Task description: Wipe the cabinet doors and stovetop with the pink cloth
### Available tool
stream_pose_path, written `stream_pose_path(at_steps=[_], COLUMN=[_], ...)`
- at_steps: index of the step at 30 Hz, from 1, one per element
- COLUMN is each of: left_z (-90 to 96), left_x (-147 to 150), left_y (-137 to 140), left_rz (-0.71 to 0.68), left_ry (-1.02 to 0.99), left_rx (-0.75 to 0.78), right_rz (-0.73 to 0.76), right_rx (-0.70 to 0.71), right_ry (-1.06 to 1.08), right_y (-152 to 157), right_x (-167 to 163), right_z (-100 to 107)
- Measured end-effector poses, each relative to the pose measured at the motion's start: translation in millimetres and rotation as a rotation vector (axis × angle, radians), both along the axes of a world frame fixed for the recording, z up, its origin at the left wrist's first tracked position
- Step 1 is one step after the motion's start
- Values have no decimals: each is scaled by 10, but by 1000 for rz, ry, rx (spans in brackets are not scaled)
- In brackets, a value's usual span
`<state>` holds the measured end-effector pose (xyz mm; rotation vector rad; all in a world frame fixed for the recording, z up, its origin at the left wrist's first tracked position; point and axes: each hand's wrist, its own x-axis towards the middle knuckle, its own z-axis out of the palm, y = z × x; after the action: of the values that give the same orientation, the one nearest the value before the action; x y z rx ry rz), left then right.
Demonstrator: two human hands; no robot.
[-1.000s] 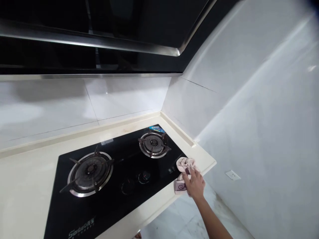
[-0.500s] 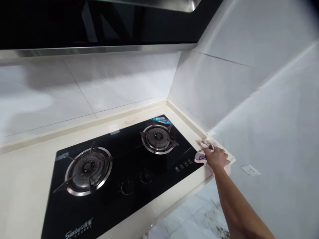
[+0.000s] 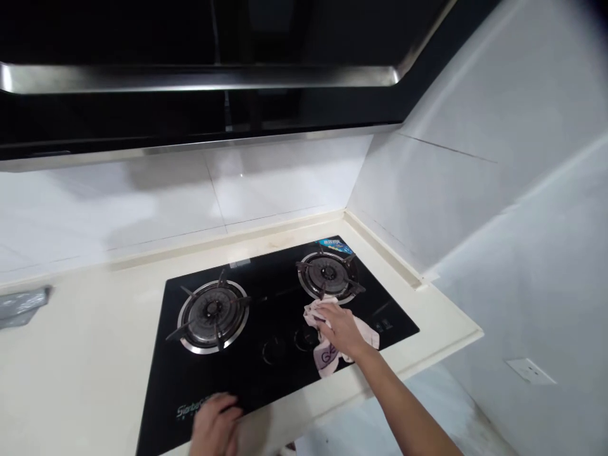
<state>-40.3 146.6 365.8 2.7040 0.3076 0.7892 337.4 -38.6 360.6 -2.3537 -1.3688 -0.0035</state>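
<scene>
My right hand (image 3: 339,326) is closed over a pale pink cloth (image 3: 365,330) with dark purple lettering. It presses the cloth onto the black glass gas stove (image 3: 280,297), between the right burner (image 3: 327,272) and the front edge, just right of the control knobs (image 3: 306,339). Part of the cloth spreads out beneath the wrist, and one flap hangs toward the counter's front. My left hand (image 3: 216,424) is at the stove's front left, by the printed brand name, its fingers loosely bent and apart with nothing visible in them. The left burner (image 3: 213,310) lies beyond it.
A black range hood (image 3: 190,114) with a metal rim overhangs the stove. The cream counter (image 3: 85,354) has a raised lip along the tiled walls. A grey plastic-looking packet (image 3: 23,305) lies at far left. A wall socket (image 3: 529,371) is low on the right.
My right hand has brought the cloth leftward from the counter's right end onto the stove. My left hand has come into view at the front. The camera view has shifted left and up.
</scene>
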Motion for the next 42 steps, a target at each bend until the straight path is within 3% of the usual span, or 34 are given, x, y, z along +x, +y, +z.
stream_pose_path(at_steps=[3, 5, 10, 15, 21, 25, 27, 31, 34, 38, 42], left_z=[165, 240, 172, -19, -127, 56, 233, 503, 473, 299, 285], left_x=[575, 854, 1107, 903, 468, 74, -86, -239, -341, -520, -318], left_y=[-465, -667, -886, -955, -776, -440, -261, 37, 174, 146, -29], left_rz=[-161, -194, -280, -226, -179, -66, -2, 61, 145, 234, 110], left_ry=[67, 116, 214, 319, 201, 150, 133, 22, 35, 19, 112], left_rx=[-112, -191, -265, -183, -169, -430, -515, -351, -140, -81, -131], right_rz=[-3, -44, -198, -198, -121, -8, 25, -34, -141, -134, -11], right_rx=[-1, 5, 9, 36, 154, 305, 378, 509, 496, 331, 43], right_ry=[-11, -19, -30, 49, 506, 978, 1092, 816, 450, 188, 73], right_y=[88, 34, -270, -264, 181, 326, 376, 501, 534, 518, 745], right_x=[42, -21, -555, -1355, -2150, -2295, -2278, -2197, -2188, -2278, -2318], right_z=[15, 10, -15, 57, 163, 349, 504, 667, 504, 187, 58])
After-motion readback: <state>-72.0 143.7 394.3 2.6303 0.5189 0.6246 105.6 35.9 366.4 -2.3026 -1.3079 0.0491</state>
